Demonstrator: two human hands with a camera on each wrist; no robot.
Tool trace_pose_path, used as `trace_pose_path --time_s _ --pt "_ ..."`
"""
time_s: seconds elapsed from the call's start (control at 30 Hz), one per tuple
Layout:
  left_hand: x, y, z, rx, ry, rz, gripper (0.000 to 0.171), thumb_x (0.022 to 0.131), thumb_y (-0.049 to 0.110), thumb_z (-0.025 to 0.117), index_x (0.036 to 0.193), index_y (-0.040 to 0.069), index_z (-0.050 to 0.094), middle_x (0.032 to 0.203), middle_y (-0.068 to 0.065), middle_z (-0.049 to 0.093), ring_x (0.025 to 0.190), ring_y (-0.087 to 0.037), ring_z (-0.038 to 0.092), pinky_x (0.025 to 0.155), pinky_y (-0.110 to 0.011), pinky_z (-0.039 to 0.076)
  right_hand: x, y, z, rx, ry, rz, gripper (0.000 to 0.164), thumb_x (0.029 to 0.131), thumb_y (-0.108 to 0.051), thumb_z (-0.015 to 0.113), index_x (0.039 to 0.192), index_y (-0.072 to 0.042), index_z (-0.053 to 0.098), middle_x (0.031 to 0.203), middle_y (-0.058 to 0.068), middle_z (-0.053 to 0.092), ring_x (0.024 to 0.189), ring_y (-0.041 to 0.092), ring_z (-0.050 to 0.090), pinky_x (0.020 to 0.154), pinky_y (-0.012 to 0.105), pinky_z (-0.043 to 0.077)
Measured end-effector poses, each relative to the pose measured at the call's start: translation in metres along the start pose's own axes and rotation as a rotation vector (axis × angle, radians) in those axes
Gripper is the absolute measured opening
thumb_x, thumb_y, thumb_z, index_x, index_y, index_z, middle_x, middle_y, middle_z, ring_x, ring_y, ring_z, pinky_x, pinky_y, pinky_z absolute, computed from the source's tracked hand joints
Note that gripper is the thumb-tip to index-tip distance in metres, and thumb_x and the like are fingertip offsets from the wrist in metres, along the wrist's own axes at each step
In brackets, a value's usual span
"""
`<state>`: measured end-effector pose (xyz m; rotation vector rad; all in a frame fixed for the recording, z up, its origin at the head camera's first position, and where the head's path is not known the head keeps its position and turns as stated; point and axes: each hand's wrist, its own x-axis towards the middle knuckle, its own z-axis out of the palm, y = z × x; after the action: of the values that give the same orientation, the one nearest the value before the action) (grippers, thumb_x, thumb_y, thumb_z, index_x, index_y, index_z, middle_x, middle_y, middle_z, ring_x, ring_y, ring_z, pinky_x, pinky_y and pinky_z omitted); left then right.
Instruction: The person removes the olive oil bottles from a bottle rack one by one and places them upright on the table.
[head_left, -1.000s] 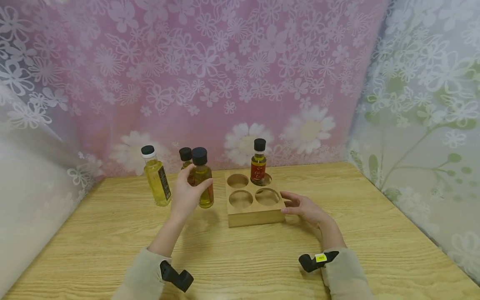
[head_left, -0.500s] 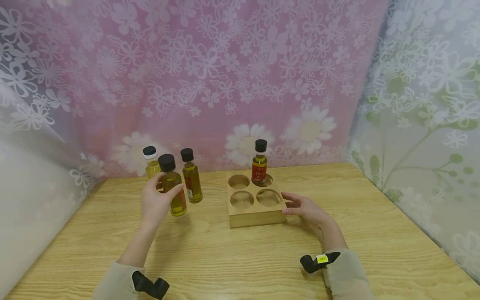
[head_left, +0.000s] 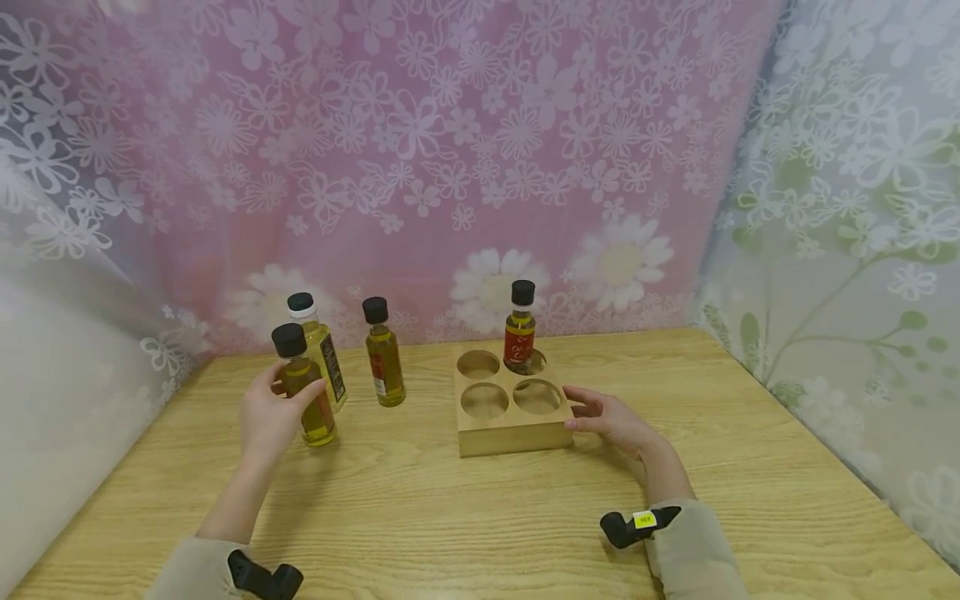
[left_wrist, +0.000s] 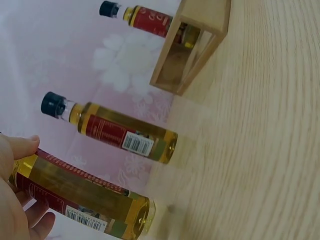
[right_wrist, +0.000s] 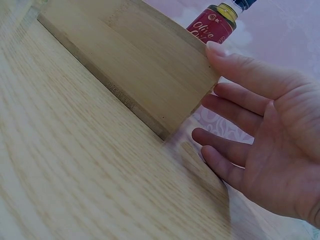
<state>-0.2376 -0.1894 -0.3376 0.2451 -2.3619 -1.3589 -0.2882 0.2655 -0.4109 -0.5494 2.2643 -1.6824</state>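
My left hand (head_left: 264,421) grips an olive oil bottle (head_left: 318,421) with a black cap and red label, its thumb and fingers round the upper body. The bottle leans slightly, its base low over the table. Just behind it, partly covered, stands a paler yellow oil bottle (head_left: 328,358) with a dark label. A second red-labelled bottle (head_left: 386,367) stands to the right. My right hand (head_left: 611,421) touches the right side of a wooden holder (head_left: 513,440), its thumb at the front corner and fingers loosely extended. Another olive oil bottle (right_wrist: 212,24) stands in the holder's back right hole.
The holder's other three round holes have nothing in them. The wood-grain table (head_left: 450,525) reaches back to a pink flowered curtain (head_left: 420,167). A pale curtain with green leaves (head_left: 855,275) lines the right side.
My left hand has carried its bottle left and toward me, from beside the holder, past the second red-labelled bottle, to in front of the paler one. The right hand stays at the holder.
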Motion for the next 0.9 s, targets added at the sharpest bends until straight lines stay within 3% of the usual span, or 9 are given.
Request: trace_pose_path --time_s 0.3,0.63,0.9 --pt "0.004 -0.016 -0.003 0.069 0.004 -0.038 0.061 0.084 0.033 0.068 0.133 0.004 0.046 0.12 -0.021 0.052 0.106 -0.037 0.049 0.084 -0.051 0.043 0.001 0.004 0.0 0.015 -0.003 0.0 0.072 0.087 -0.013 0.065 0.144 0.004 0.025 0.145 0.026 0.027 0.13 0.043 0.029 0.103 0.052 0.03" --pt "0.007 -0.02 -0.003 0.056 0.008 -0.036 0.057 0.085 0.026 0.069 0.131 0.001 0.047 0.119 -0.023 0.052 0.104 -0.037 0.05 0.085 -0.051 0.043 0.001 0.001 -0.001 0.012 0.002 0.004 0.073 0.087 -0.015 0.066 0.144 0.004 0.024 0.145 0.026 0.027 0.13 0.043 0.028 0.102 0.052 0.031" --pt "0.011 -0.025 -0.004 0.058 0.0 -0.072 0.063 0.085 0.027 0.068 0.135 -0.001 0.043 0.122 -0.024 0.051 0.108 -0.039 0.048 0.088 -0.052 0.042 0.001 0.001 -0.001 0.009 0.009 0.007 0.073 0.086 -0.016 0.067 0.144 0.004 0.026 0.145 0.026 0.028 0.13 0.044 0.029 0.102 0.052 0.03"
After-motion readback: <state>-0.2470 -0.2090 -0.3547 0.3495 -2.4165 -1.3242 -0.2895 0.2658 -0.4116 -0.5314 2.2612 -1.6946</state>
